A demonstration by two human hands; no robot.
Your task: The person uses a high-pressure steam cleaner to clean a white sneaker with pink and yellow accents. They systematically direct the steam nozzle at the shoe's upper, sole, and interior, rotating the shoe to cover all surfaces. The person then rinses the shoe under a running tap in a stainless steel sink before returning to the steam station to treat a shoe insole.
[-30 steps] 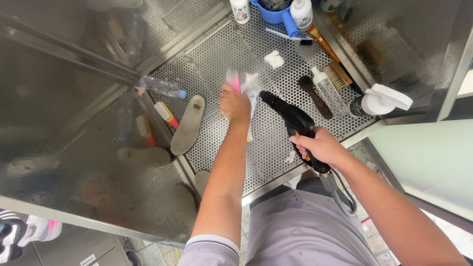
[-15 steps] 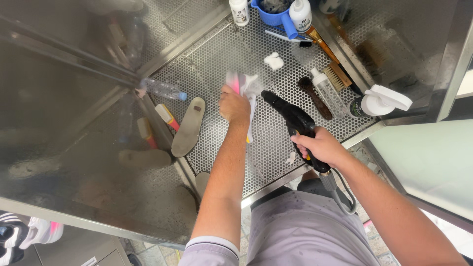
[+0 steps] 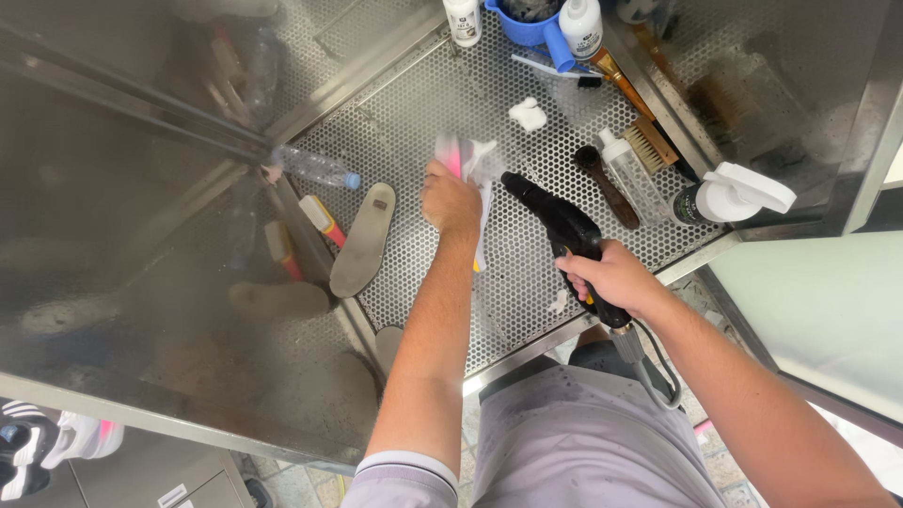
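My left hand (image 3: pixel 450 199) grips a white and pink shoe (image 3: pixel 467 160) over the perforated metal work surface (image 3: pixel 423 122). My right hand (image 3: pixel 611 279) holds a black spray gun (image 3: pixel 562 229) by its handle, the nozzle pointing up-left at the shoe from a short distance. A hose (image 3: pixel 658 376) runs from the gun's base down toward my lap. Most of the shoe is hidden behind my left hand.
A grey insole (image 3: pixel 363 239), a plastic bottle (image 3: pixel 315 167) and a pink-handled brush (image 3: pixel 322 219) lie at left. At the back stand a blue tub (image 3: pixel 527 28) and white bottles (image 3: pixel 580 26). Brushes (image 3: pixel 609 188), a clear bottle (image 3: pixel 628 174) and a spray bottle (image 3: pixel 724 196) lie right.
Both hands stay nearly in place; the shoe and spray gun have shifted only slightly.
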